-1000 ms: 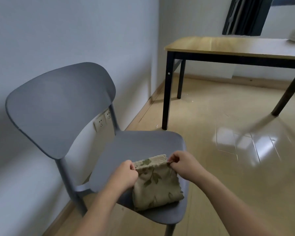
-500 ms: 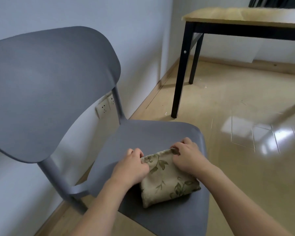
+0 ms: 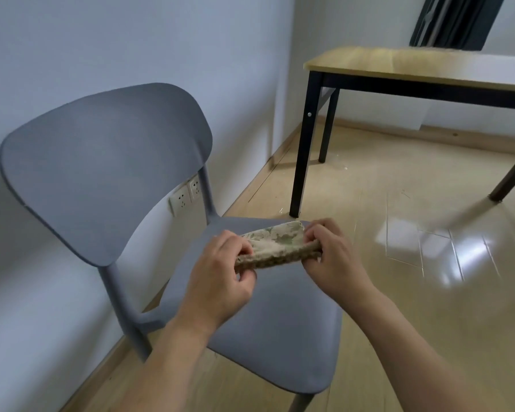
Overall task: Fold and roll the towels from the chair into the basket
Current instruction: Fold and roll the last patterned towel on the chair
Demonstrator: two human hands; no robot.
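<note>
Holding a folded towel [image 3: 275,244] above the seat of a grey chair [image 3: 107,171], we look down on two bare hands from the head view. The left hand [image 3: 220,278] pinches the towel's left end, fingers curled round it; the right hand [image 3: 332,257] has its grip clamped on the right end the same way. The towel is beige with a green leaf print, folded into a thick, short band stretched between the two hands, lifted clear of the seat as far as we can tell. Its near edge shows several stacked layers.

No basket appears anywhere in view, and no other towel shows on the chair. Behind, a wooden table [image 3: 399,63] with black legs stands on a glossy floor [image 3: 428,263], near a wall with sockets [image 3: 185,194].

We judge the towel is folded and about to be rolled or carried off. The risk from here is that the layers slip: only the two ends are pinched, so a loosened grip on either side could let the fold fall open. Rolling in mid-air, without the seat beneath for support, could give a loose, uneven roll that unwinds once dropped into the basket.
</note>
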